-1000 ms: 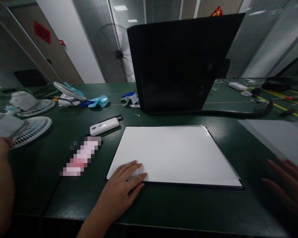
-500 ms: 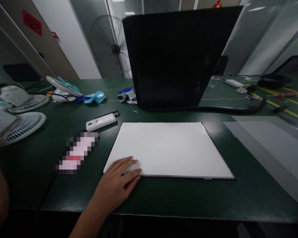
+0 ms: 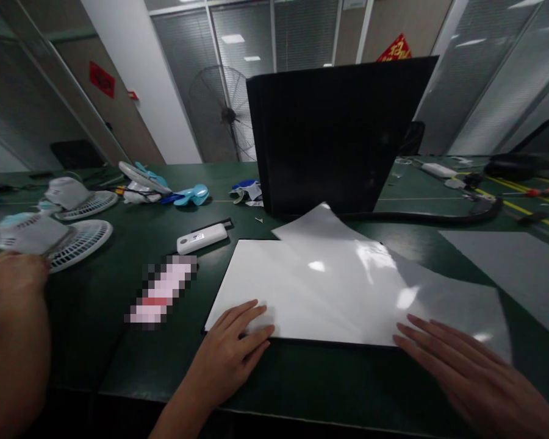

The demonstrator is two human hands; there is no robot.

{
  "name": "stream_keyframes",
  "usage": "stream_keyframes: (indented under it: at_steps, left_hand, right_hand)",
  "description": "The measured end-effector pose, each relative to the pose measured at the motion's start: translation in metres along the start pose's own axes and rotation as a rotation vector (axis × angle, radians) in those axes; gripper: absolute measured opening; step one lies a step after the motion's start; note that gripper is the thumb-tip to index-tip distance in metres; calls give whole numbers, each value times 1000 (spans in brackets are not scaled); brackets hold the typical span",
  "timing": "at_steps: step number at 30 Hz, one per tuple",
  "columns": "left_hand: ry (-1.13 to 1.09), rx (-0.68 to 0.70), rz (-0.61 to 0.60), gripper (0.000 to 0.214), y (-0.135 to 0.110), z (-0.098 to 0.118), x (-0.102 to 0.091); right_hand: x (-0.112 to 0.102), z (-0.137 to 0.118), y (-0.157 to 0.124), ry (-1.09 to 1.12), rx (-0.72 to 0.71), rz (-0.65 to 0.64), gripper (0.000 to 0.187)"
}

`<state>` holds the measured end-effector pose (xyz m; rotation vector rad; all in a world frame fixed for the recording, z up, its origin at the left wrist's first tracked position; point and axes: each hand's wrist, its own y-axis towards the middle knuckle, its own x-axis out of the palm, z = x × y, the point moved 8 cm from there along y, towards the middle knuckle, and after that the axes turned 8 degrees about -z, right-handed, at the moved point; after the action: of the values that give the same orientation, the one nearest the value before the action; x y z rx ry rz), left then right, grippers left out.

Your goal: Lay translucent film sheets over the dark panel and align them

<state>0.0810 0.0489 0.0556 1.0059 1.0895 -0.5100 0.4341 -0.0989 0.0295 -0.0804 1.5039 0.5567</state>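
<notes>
A flat white panel (image 3: 251, 286) with a thin dark edge lies on the green table. My left hand (image 3: 233, 344) rests on its near left corner, fingers spread and nothing gripped. Over the panel's right part lies a glossy translucent sheet (image 3: 457, 299), turned askew, one corner sticking out past the panel's far edge and its right side reaching over the table. My right hand (image 3: 466, 366) is at the sheet's near edge by the panel's front right corner, its fingers stretched out; the thumb is hidden.
A big black screen-like board (image 3: 338, 140) stands behind the panel. To the left are a white handheld device (image 3: 202, 238), a blurred-out phone-like item (image 3: 162, 292) and white fan parts (image 3: 82, 244), with another person's hand (image 3: 16, 274) there. More translucent sheets (image 3: 507, 256) lie at right.
My right hand has come into view from the right, and a translucent sheet now covers part of the panel. My left hand stays on the corner. The view has tilted up.
</notes>
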Motion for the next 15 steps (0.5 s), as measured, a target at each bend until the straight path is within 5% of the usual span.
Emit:
stream_keyframes:
  at_steps: [5,12,15]
  left_hand:
    - [43,21,119,23,0,8,-16]
    - [121,-97,166,18,-6,1,-18]
    - [108,-125,92,22,-4,-5,-10]
  right_hand:
    - [4,-29,50,-209,-184,33,57]
    - [14,-7,44,-72,-132,-24,51]
    - [16,-3,44,-15,-97,-45,51]
